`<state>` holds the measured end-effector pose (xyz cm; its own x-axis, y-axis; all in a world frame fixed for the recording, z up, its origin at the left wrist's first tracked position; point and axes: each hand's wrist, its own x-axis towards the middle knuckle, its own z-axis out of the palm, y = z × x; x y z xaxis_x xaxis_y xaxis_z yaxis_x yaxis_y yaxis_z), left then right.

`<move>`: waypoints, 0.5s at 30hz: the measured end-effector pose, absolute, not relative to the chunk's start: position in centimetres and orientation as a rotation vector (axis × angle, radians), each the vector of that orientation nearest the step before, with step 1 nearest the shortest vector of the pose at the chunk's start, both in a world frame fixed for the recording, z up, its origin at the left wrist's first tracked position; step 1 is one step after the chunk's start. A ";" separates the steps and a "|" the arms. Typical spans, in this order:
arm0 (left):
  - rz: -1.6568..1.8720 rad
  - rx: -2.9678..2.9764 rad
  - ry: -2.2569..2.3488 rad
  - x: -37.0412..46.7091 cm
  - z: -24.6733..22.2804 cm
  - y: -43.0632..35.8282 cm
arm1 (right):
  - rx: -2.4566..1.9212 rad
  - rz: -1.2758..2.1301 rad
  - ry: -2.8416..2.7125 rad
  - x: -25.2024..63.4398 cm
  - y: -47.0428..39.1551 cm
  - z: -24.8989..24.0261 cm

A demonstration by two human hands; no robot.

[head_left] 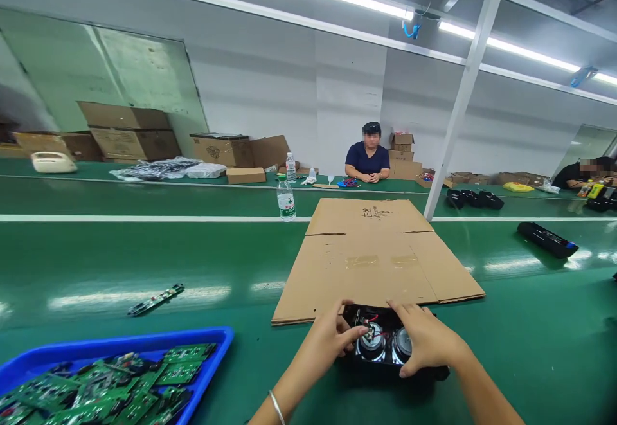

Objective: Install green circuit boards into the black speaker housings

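Observation:
A black housing (380, 372) with two round silver speakers and red wires inside lies at the front edge of a cardboard sheet (376, 283). My left hand (337, 332) is at its left side, thumb and fingers curled in by the wires over the left speaker; whatever they pinch is too small to make out. Around the right part of the housing, my right hand (424, 338) is wrapped, fingers on the far edge and thumb on the near side. The wires' lower ends are partly hidden by my fingers.
A blue tray (224, 341) of green circuit boards stands at the lower left, a single board (157, 300) beyond it. A bottle (286, 200) is behind the cardboard, near a metal post (467, 90). A black unit (547, 240) lies right. A person (367, 158) sits opposite.

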<state>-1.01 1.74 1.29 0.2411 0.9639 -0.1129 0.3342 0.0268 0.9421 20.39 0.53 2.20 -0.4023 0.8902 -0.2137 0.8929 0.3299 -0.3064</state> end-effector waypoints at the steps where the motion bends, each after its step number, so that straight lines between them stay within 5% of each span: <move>1: 0.798 1.513 1.280 -1.3 1.5 1.8 | 1.765 -0.560 2.553 21.1 0.2 2.6; 15: 0.688 1.562 1.368 -4.4 1.8 3.3 | 2.959 0.296 1.404 46.1 -7.4 -0.6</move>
